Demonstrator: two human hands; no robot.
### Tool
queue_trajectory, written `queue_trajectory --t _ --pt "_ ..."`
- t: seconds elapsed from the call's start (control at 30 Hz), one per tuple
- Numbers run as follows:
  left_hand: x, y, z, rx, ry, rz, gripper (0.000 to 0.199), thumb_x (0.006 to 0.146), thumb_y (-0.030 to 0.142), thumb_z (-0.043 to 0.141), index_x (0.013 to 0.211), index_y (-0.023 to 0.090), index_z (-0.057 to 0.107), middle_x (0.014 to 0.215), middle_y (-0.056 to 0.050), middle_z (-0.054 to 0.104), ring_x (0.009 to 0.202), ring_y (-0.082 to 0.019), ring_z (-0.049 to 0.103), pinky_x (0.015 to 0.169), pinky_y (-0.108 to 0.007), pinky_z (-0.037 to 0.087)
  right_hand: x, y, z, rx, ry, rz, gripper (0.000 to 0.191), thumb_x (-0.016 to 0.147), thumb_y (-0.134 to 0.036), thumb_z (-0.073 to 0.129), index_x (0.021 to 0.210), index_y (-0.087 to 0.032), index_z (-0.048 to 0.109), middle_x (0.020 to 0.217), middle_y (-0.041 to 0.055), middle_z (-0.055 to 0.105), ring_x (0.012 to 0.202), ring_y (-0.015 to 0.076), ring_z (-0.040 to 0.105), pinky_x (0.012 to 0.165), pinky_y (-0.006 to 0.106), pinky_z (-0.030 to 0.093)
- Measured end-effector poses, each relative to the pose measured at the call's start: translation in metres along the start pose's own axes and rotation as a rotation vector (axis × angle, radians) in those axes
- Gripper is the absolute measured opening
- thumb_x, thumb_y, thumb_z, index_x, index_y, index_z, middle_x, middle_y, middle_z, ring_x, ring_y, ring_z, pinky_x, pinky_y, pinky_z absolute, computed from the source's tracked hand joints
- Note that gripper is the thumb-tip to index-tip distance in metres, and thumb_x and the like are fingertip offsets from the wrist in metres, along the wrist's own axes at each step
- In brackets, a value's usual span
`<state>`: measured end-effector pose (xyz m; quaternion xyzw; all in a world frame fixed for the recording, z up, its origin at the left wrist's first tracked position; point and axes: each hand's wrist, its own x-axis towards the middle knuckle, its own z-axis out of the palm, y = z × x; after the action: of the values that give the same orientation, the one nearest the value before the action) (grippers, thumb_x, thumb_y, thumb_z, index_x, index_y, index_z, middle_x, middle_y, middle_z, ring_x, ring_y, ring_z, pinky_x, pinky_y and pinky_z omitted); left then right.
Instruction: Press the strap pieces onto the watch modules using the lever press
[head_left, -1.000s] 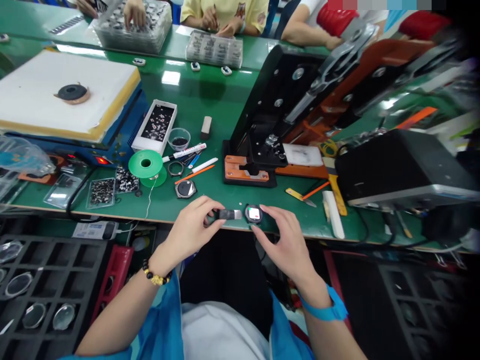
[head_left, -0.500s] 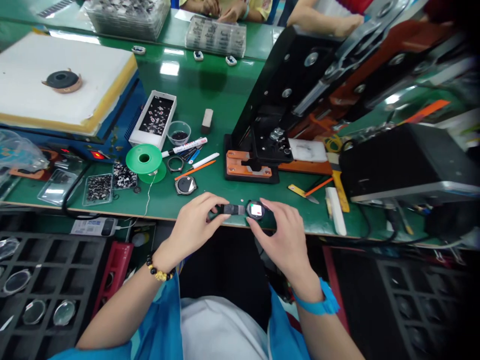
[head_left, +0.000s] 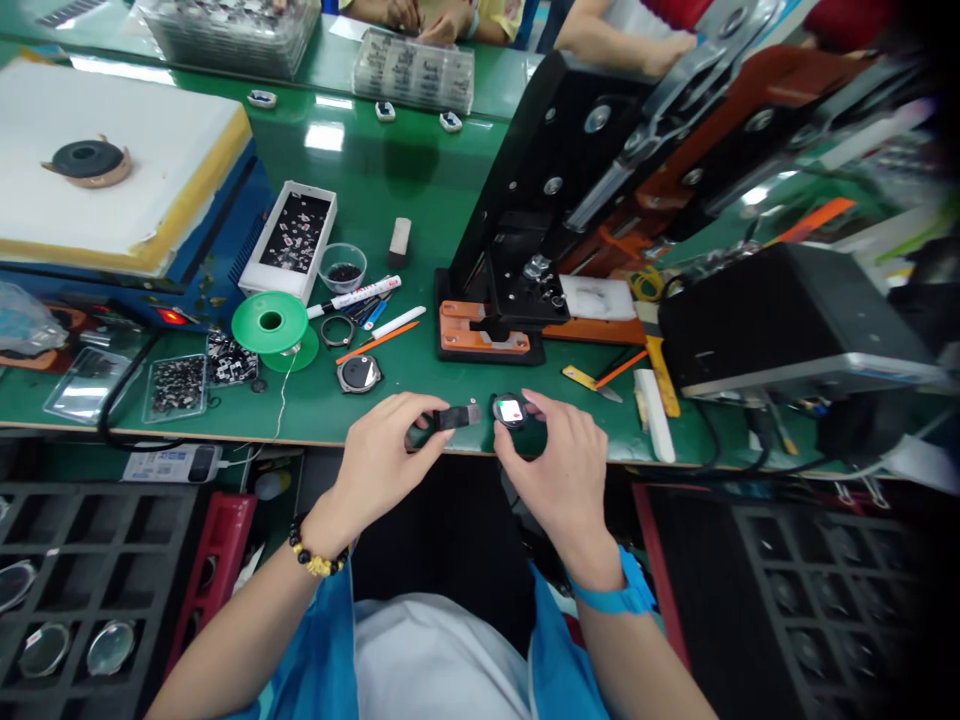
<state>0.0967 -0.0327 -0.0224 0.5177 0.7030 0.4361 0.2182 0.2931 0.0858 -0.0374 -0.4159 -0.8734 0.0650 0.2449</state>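
Holding a black strap piece in the left hand, the person pinches its near end between thumb and fingers, grip fully closed. The right hand is closed on a round watch body with a lit screen, its fingers curled over the rim.

The strap piece's long axis runs almost level across the hands, with its free end pointing at the left side of the watch body and tipped slightly up. The left hand is the nearer to the strap piece, the right to the watch body. A narrow gap now separates the two parts, which touched in the earlier frame.

Just behind and left of the watch body lies a second watch case, with a green spool and a white marker farther left. Directly behind the watch body stands an orange-and-black press fixture, and a yellow-handled knife lies behind and to its right. Well beyond, on a green workbench, a co-worker's hands rest past a clear parts tray.
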Motion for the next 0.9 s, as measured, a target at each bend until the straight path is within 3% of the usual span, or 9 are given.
queue_trajectory --t 0.17,0.37,0.73,0.9 --pt "0.000 0.006 0.009 -0.083 0.049 -0.033 0.020 0.096 0.019 0.072 0.114 0.025 0.069 0.102 0.002 0.070 0.088 -0.014 0.065 0.068 -0.025 0.048 0.002 0.005 -0.001 0.071 0.017 0.047 0.036 0.101 -0.042 0.058 0.128 -0.018 0.063 0.107 0.0066 0.071 0.098 0.0271 0.065 0.093 0.043 0.039" --pt "0.000 0.017 0.020 -0.174 0.089 -0.102 0.019 0.093 0.019 0.073 0.111 0.026 0.069 0.096 0.004 0.069 0.081 -0.013 0.064 0.066 -0.024 0.049 0.001 0.009 0.002 0.088 0.049 0.040 0.033 0.103 -0.044 0.055 0.122 -0.018 0.066 0.108 0.0049 0.071 0.097 0.0251 0.064 0.090 0.039 0.039" --pt "0.000 0.017 0.022 -0.140 0.101 -0.108 0.020 0.092 0.020 0.074 0.110 0.028 0.068 0.094 0.006 0.068 0.082 -0.012 0.064 0.072 -0.024 0.049 0.000 0.011 0.003 0.121 0.037 0.054 0.035 0.105 -0.046 0.053 0.123 -0.018 0.066 0.109 0.0036 0.070 0.097 0.0237 0.063 0.091 0.037 0.038" --pt "0.001 0.016 0.022 -0.156 0.096 -0.129 0.020 0.092 0.022 0.075 0.110 0.029 0.068 0.091 0.007 0.067 0.075 -0.010 0.061 0.067 -0.023 0.048 -0.001 0.011 0.004 0.114 0.032 0.043 0.037 0.106 -0.049 0.052 0.122 -0.018 0.066 0.111 0.0031 0.070 0.099 0.0239 0.063 0.091 0.038 0.038"
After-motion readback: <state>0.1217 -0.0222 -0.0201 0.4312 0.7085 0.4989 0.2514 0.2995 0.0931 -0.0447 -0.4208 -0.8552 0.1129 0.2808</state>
